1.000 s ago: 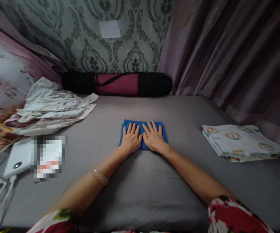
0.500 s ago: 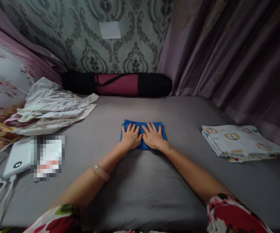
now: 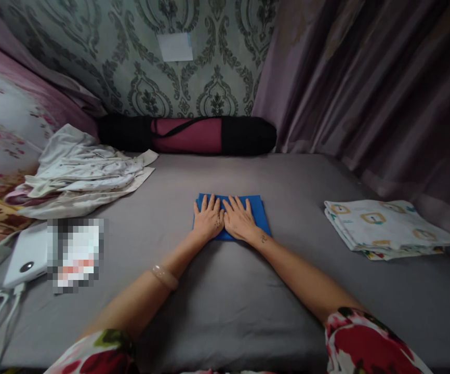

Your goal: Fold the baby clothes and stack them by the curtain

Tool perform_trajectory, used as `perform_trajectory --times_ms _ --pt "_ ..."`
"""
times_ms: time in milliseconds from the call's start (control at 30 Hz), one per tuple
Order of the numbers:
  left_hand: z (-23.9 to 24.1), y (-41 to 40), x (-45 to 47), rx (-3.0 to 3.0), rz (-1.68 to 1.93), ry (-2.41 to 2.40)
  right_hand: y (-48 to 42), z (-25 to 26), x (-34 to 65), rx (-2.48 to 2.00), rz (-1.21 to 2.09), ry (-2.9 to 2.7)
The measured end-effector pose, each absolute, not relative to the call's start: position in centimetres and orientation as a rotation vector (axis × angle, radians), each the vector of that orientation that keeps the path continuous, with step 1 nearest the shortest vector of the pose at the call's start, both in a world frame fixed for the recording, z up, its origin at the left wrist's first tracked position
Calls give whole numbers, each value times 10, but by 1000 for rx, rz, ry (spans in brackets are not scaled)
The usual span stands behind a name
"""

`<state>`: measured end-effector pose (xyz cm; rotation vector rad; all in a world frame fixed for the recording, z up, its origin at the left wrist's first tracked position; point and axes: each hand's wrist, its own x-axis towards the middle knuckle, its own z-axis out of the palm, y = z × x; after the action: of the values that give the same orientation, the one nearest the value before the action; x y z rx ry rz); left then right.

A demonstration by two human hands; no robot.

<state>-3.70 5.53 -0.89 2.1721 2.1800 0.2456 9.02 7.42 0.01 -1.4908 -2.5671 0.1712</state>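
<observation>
A folded blue cloth lies flat on the grey bed sheet, in the middle of the head view. My left hand rests palm down on its left half, fingers stretched forward. On the cloth's middle lies my right hand, also flat with fingers spread. The two thumbs meet or nearly touch. The part of the cloth under both palms is hidden.
Folded patterned cloths are stacked at the right. Crumpled pale clothes lie at the left, behind a white power bank with cables. A long black and maroon bag lies along the wall.
My right hand has slid slightly left across the blue cloth, closer to my left hand, baring more of the cloth's right side. My left hand has barely shifted.
</observation>
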Motion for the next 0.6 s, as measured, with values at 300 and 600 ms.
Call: perform_trajectory --times_ms 300,600 --pt "2 51 -50 2173 256 2155 79 10 108 -1500 193 -2530" --pt "-8 49 -60 2050 259 2199 83 -4 134 -1771 146 -2405"
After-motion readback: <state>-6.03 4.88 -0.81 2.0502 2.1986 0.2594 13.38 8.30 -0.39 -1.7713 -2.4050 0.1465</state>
